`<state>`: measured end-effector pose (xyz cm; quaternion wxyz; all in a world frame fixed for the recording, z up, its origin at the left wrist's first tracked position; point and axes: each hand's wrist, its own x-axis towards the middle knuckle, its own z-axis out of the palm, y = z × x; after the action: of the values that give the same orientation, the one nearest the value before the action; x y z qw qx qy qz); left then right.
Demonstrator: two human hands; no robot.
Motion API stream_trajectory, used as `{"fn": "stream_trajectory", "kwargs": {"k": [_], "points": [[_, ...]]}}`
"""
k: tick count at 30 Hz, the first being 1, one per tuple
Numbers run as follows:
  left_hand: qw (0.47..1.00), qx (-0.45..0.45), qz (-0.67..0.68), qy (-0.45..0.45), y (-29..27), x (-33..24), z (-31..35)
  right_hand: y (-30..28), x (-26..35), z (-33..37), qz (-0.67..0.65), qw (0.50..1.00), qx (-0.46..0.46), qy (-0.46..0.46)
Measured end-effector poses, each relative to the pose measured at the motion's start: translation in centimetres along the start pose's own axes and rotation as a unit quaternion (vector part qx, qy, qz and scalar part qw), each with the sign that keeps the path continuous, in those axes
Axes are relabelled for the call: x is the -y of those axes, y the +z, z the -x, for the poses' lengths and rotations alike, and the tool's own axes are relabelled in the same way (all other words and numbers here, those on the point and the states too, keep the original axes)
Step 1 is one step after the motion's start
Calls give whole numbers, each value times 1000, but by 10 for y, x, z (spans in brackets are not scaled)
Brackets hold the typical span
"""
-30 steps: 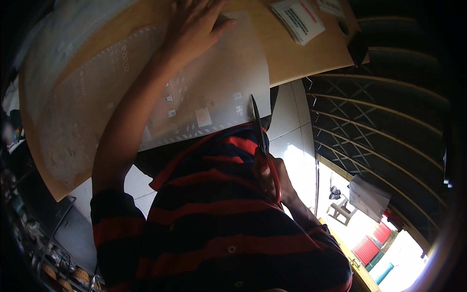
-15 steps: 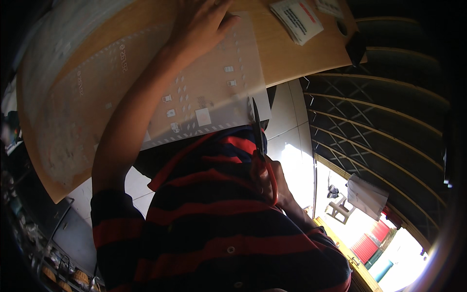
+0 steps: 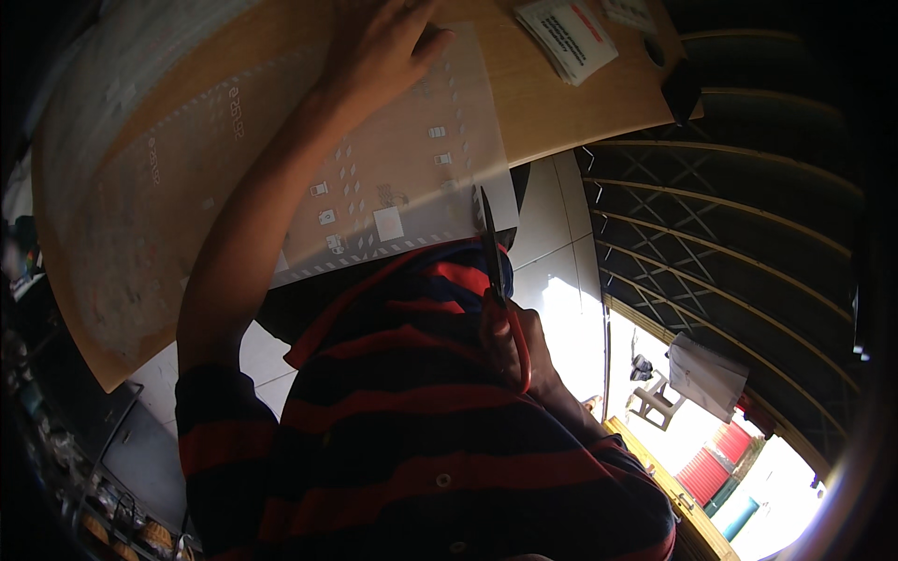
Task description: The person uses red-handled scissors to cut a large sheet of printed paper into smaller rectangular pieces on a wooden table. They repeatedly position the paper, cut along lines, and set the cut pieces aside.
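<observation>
A large translucent plastic sheet [image 3: 374,154] with printed marks and a striped border lies over the wooden table. My left hand [image 3: 383,47] rests on its far part, thumb spread out. The fingertips run out of the picture at the top. My right hand [image 3: 516,341] is closed round the red handles of a pair of scissors [image 3: 493,248], low at the table's near edge. Their dark blades point away from me and reach the sheet's near right corner. Whether both blades are apart or together is hard to make out.
A stack of printed cards [image 3: 569,42] lies on the wooden table [image 3: 552,117], to the right of the sheet. More clear plastic [image 3: 122,75] covers the far left. A dark lattice gate [image 3: 711,178] stands at right, with a stool [image 3: 657,400] in the bright opening below.
</observation>
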<state>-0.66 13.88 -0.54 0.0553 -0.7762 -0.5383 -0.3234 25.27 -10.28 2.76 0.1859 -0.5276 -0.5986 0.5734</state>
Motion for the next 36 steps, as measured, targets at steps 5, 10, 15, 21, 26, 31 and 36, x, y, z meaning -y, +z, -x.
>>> {"fn": "stream_trajectory", "kwargs": {"k": [5, 10, 15, 21, 26, 31, 36], "points": [[998, -12, -14, -57, -2, 3, 3, 0, 0, 0, 9, 1000, -7, 6], [996, 15, -32, -79, -10, 1, 1, 0, -6, 1, 42, 999, -15, -15], [997, 7, -42, -60, -8, 2, 4, 1, -7, -1, 60, 998, -24, -10], [997, 20, -2, -70, -16, -4, 2, 2, -6, -6, 16, 1000, -16, 13], [999, -2, -4, -54, -12, -2, 3, 2, -4, -10, 19, 1000, -22, 13], [999, 3, -1, -53, -14, -2, 2, 4, -7, -12, 50, 998, -37, 28], [999, -6, -11, -50, -11, -1, 3, 7, -6, -10, 55, 997, -52, 0]]}}
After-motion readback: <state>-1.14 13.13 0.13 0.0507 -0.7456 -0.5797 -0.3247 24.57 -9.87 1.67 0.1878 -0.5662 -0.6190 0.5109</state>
